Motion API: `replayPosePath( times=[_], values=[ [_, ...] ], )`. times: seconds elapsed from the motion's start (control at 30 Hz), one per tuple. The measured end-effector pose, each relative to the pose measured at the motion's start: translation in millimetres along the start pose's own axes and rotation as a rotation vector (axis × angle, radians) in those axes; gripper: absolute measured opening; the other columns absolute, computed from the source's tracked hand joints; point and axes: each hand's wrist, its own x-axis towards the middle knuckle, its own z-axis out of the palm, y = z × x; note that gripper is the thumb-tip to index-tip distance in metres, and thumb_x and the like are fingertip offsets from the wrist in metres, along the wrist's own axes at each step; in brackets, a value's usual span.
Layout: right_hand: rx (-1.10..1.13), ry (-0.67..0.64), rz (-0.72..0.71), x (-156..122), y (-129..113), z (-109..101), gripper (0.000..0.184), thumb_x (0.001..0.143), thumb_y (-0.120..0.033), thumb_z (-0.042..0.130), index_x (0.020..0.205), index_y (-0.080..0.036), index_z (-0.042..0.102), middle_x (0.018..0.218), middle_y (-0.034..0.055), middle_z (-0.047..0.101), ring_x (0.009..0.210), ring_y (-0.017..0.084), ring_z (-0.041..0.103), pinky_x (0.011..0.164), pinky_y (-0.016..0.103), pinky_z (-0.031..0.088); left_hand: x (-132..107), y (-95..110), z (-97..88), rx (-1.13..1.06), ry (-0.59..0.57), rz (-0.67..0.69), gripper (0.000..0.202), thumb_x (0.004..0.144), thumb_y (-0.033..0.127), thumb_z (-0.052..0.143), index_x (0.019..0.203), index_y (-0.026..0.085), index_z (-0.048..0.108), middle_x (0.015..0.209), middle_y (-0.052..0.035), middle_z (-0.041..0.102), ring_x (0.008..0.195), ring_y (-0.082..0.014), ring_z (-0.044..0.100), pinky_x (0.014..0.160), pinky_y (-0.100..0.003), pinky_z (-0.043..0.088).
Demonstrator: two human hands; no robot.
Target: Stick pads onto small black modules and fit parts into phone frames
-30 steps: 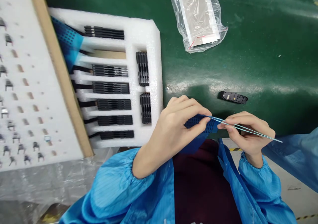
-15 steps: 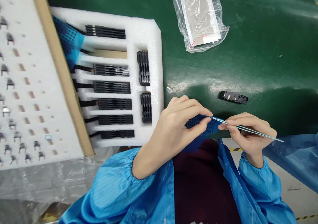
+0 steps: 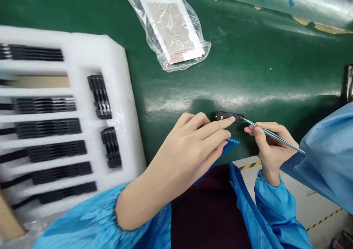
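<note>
A small black electronic part (image 3: 226, 115) lies on the green table. My left hand (image 3: 198, 142) has its index finger stretched onto that part's near edge. Below, its other fingers are closed on a blue perforated sheet (image 3: 233, 142), mostly hidden behind the hand. My right hand (image 3: 271, 142) pinches light-blue tweezers (image 3: 275, 135). The tweezers' tips are at the right end of the black part; whether they grip anything is too small to tell.
A white foam tray (image 3: 132, 131) with rows of black parts stands at the left. Farther back lies a clear plastic bag (image 3: 205, 50) holding flat sheets. Another person's blue sleeve (image 3: 328, 146) and a dark object (image 3: 349, 83) are at the right edge.
My view has shifted to the right. My hands have come away from the sheet's edge to the black part, where the tweezer tips and left index finger now are.
</note>
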Motion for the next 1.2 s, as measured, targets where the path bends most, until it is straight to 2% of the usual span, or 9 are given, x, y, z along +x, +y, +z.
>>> replayPosePath(
  times=[0.33,0.67,0.87,0.93,1.0,1.03,1.1,1.17,1.2],
  values=[
    [0.009,-0.044,0.062,0,-5,1,0.015,0.097,-0.015,0.084,0.108,-0.026,0.083,0.092,0.0014,0.085,0.082,0.024,0.086,0.073,0.037,0.071,0,-2,3.5,-0.005,-0.022,-0.021,0.014,0.110,0.015,0.061,0.112,0.021,0.074,0.144,-0.0046,0.078,0.086,-0.0231,0.064,0.083,-0.043,0.049],
    [-0.007,-0.036,0.042,0,-4,1,0.013,0.097,-0.017,0.083,0.108,-0.025,0.082,0.092,0.0025,0.085,0.081,0.024,0.085,0.071,0.038,0.071,-1,-2,2.9,-0.013,-0.030,-0.020,0.013,0.109,0.014,0.061,0.114,0.020,0.072,0.147,-0.0037,0.076,0.088,-0.0237,0.063,0.083,-0.044,0.049],
    [-0.088,-0.059,-0.078,-4,-3,0,0.022,0.095,-0.013,0.083,0.111,-0.028,0.082,0.096,0.0022,0.084,0.078,0.023,0.083,0.067,0.038,0.069,-1,-2,3.8,-0.014,-0.030,-0.029,0.014,0.110,0.015,0.060,0.113,0.021,0.072,0.147,-0.0032,0.076,0.087,-0.0229,0.063,0.083,-0.043,0.049],
    [-0.111,-0.029,-0.149,-5,-4,-2,0.027,0.094,-0.013,0.083,0.116,-0.028,0.081,0.095,0.0017,0.082,0.074,0.022,0.081,0.062,0.037,0.067,-1,-2,2.9,-0.018,-0.028,-0.034,0.014,0.110,0.016,0.060,0.111,0.022,0.072,0.146,-0.0026,0.077,0.087,-0.0227,0.064,0.083,-0.043,0.049],
    [-0.129,0.047,-0.241,-4,-6,-5,0.022,0.098,-0.018,0.081,0.117,-0.028,0.081,0.094,0.0026,0.080,0.075,0.023,0.079,0.061,0.038,0.066,0,-2,1.3,-0.027,-0.021,-0.035,0.013,0.110,0.015,0.061,0.111,0.022,0.073,0.146,-0.0021,0.077,0.087,-0.0223,0.064,0.082,-0.042,0.050],
    [-0.149,0.091,-0.279,-1,-9,-7,0.018,0.101,-0.022,0.077,0.118,-0.028,0.081,0.100,0.0049,0.079,0.083,0.025,0.080,0.066,0.041,0.068,0,-2,0.6,-0.030,-0.014,-0.037,0.014,0.109,0.015,0.061,0.110,0.022,0.073,0.148,-0.0027,0.076,0.088,-0.0221,0.065,0.083,-0.042,0.050],
    [-0.212,0.144,-0.326,5,-14,-10,0.018,0.107,-0.026,0.067,0.118,-0.028,0.081,0.120,0.0096,0.077,0.109,0.033,0.079,0.087,0.052,0.069,2,-4,0.1,-0.025,-0.006,-0.048,0.015,0.110,0.015,0.061,0.109,0.022,0.074,0.155,-0.0058,0.071,0.091,-0.0222,0.067,0.085,-0.042,0.051],
    [-0.276,0.086,-0.313,14,-20,-11,0.028,0.111,-0.021,0.056,0.124,-0.029,0.079,0.130,0.0099,0.075,0.123,0.034,0.074,0.104,0.057,0.064,4,-7,1.8,-0.007,-0.024,-0.061,0.017,0.111,0.017,0.059,0.109,0.021,0.075,0.161,-0.0087,0.065,0.098,-0.0243,0.071,0.089,-0.044,0.052],
    [-0.305,0.009,-0.306,19,-22,-10,0.032,0.111,-0.018,0.052,0.127,-0.029,0.078,0.126,0.0092,0.076,0.120,0.032,0.074,0.105,0.055,0.062,5,-8,3.3,0.004,-0.041,-0.068,0.018,0.111,0.018,0.058,0.109,0.021,0.076,0.162,-0.0095,0.063,0.104,-0.0261,0.072,0.091,-0.045,0.053]
  ],
)
